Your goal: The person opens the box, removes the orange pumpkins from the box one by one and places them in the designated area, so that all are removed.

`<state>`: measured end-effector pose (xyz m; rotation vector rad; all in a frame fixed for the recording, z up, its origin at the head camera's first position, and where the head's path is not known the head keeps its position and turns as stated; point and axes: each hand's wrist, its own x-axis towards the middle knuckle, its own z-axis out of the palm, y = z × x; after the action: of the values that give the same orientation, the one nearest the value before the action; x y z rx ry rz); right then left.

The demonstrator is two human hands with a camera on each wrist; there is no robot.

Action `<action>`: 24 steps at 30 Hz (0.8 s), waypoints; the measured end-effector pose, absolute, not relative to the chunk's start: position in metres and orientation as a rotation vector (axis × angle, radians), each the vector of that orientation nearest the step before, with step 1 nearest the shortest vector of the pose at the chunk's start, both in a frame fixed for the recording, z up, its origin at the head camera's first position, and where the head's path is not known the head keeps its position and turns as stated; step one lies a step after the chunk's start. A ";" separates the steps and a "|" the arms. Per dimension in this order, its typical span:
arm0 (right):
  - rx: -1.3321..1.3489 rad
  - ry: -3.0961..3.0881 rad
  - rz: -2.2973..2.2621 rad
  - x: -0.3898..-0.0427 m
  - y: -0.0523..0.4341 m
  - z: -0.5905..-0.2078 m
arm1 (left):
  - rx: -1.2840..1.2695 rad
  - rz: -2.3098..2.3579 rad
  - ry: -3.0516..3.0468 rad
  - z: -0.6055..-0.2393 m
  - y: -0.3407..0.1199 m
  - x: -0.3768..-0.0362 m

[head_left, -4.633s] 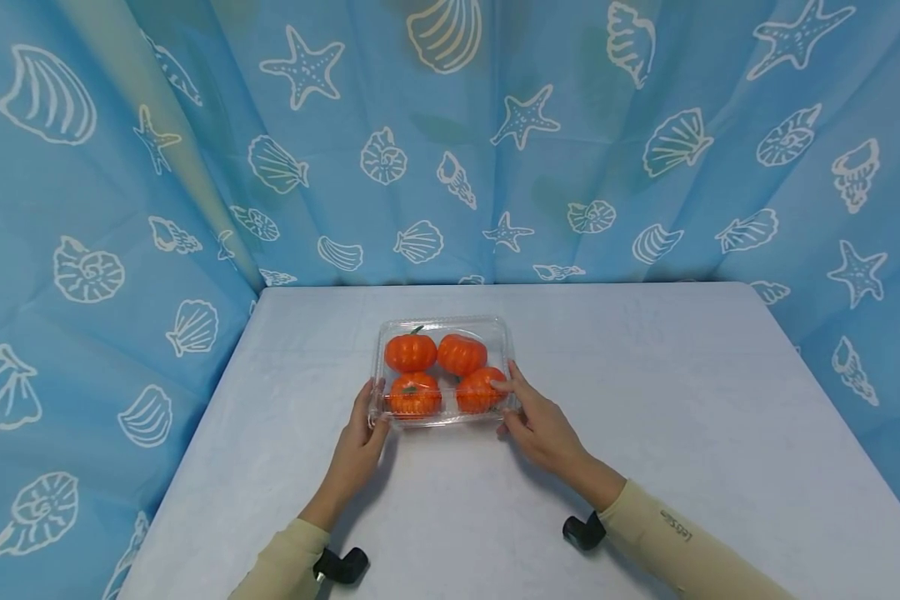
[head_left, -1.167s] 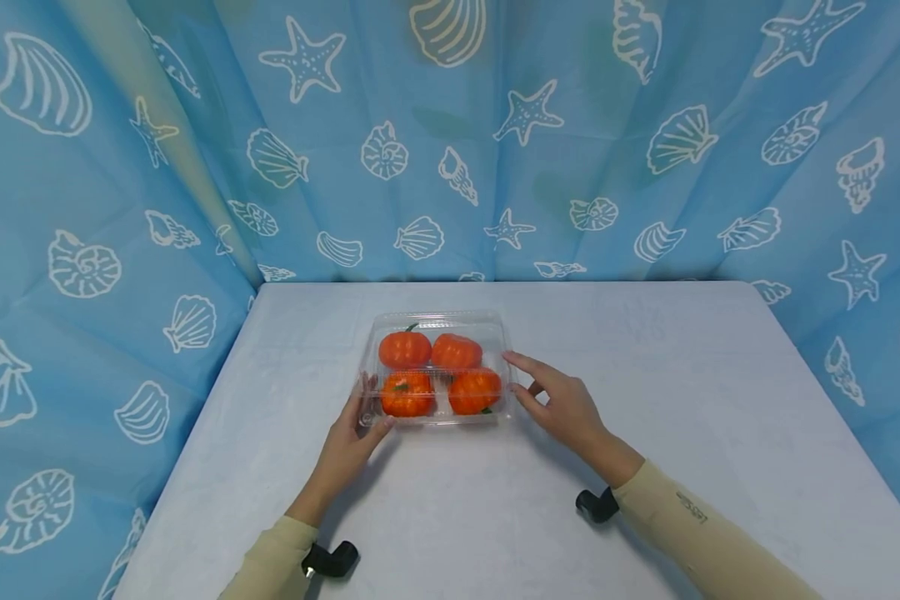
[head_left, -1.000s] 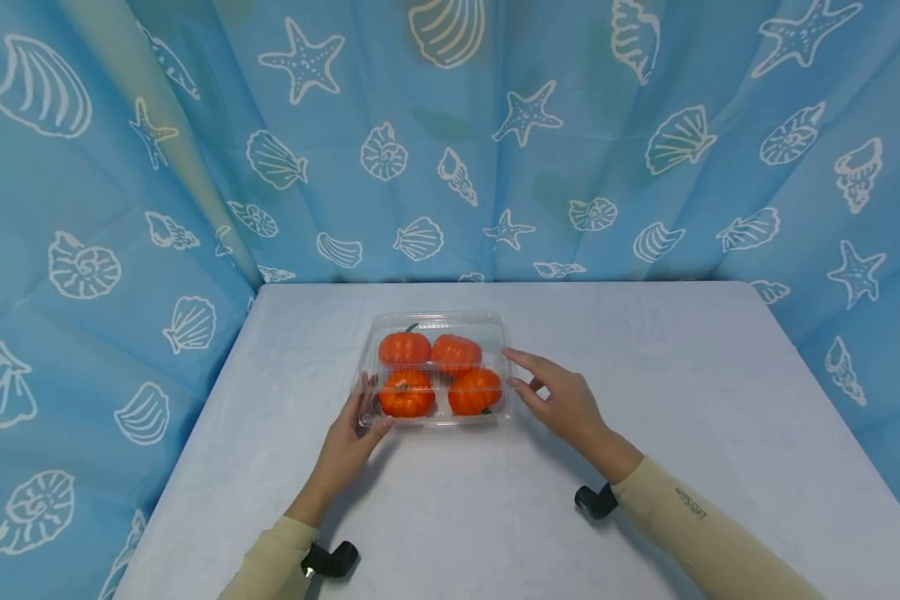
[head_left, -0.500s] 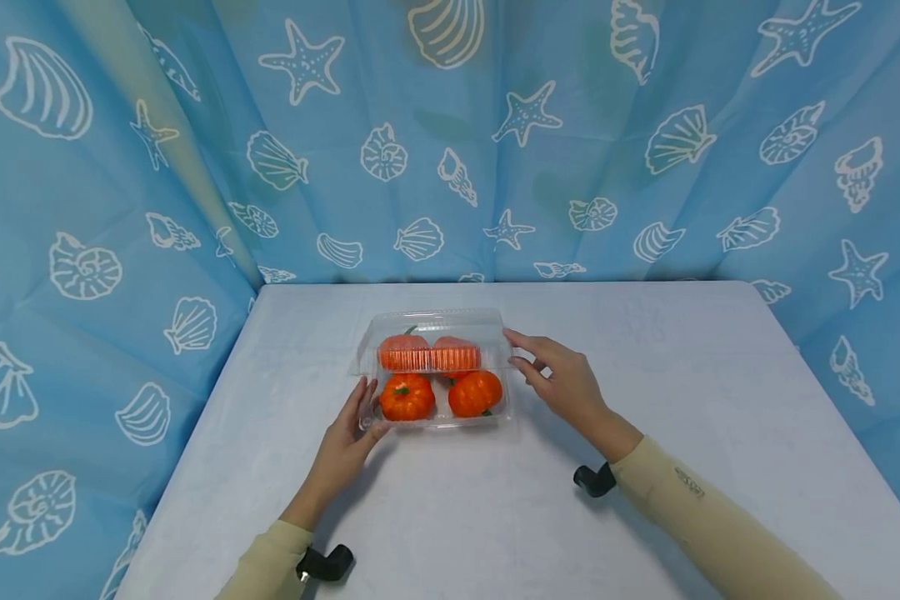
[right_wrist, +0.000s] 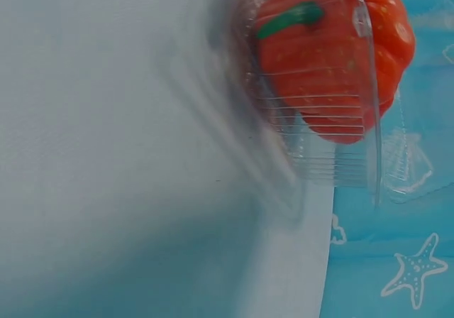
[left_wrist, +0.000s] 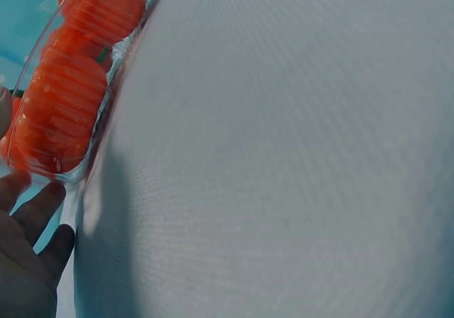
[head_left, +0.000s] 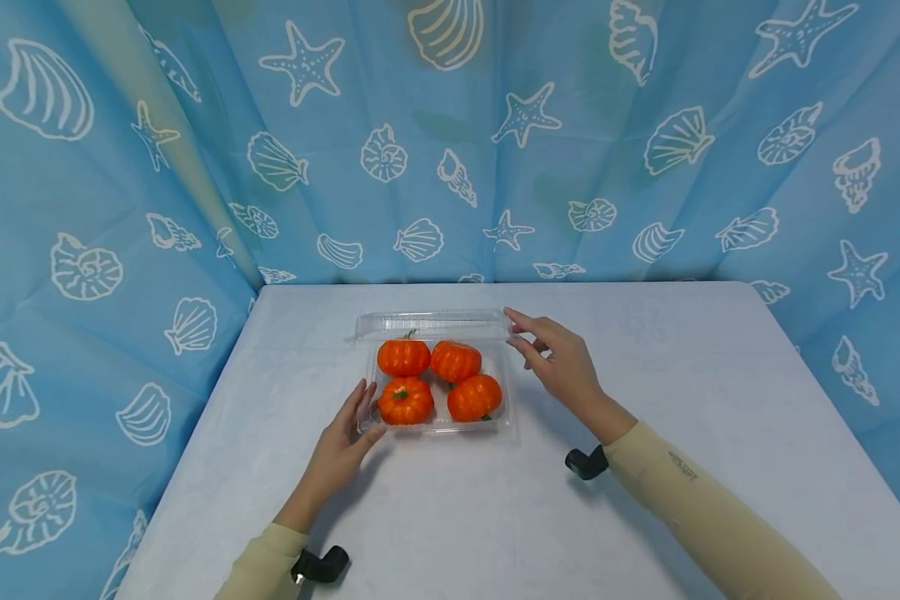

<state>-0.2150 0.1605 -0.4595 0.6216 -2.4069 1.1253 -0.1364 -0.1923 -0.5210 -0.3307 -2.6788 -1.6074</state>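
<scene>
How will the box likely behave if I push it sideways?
The box will probably flex, since its walls look thin and clear. It may slide rather than tip, with its broad base on the table. The rounded pumpkins could shift or roll inside, given the gaps between them.

A blue curtain (head_left: 435,104) fills the top and both sides of the head view, printed in white with starfish (head_left: 303,65), scallop shells (head_left: 277,163) and spiral shells (head_left: 86,268). A yellowish stripe (head_left: 107,54) slants down at upper left. A white tabletop (head_left: 667,358) spans the lower middle, its far edge straight near mid-height.
</scene>
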 end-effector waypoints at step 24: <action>0.559 -2.311 1.214 -0.248 0.149 -0.454 | -0.239 -1.577 -2.658 -0.524 -0.177 -0.142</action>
<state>-0.2481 0.1491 -0.4536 0.5588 -2.3107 1.2138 -0.1422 -0.1772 -0.5242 -0.2387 -2.6584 -1.5769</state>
